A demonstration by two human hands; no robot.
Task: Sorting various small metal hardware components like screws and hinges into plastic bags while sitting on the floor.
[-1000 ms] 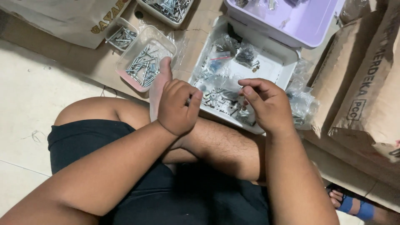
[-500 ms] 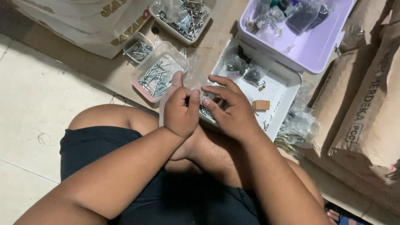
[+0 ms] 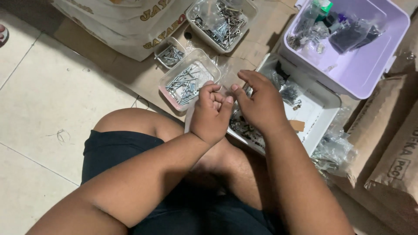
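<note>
My left hand (image 3: 211, 114) is curled into a loose fist above my knee and holds a small clear plastic bag (image 3: 190, 118), whose pale edge hangs under the hand. My right hand (image 3: 260, 104) sits right beside it, palm down, with its fingertips meeting the left fingers. Whether the right fingers pinch anything is hidden. Both hands hover at the near left corner of a white tray (image 3: 323, 109) that holds small bags of dark screws and a scrap of brown card.
A clear tub of silver screws (image 3: 188, 80) stands just beyond the left hand, with two more screw tubs (image 3: 170, 55) (image 3: 222, 19) behind it. A lilac bin (image 3: 363, 76) holds bagged parts. Brown paper sacks (image 3: 392, 148) and loose bags (image 3: 333, 152) lie at right.
My right hand has come in from the tray's middle to meet the left hand. The view has tilted up, so the far tubs and the lilac bin show more fully.
</note>
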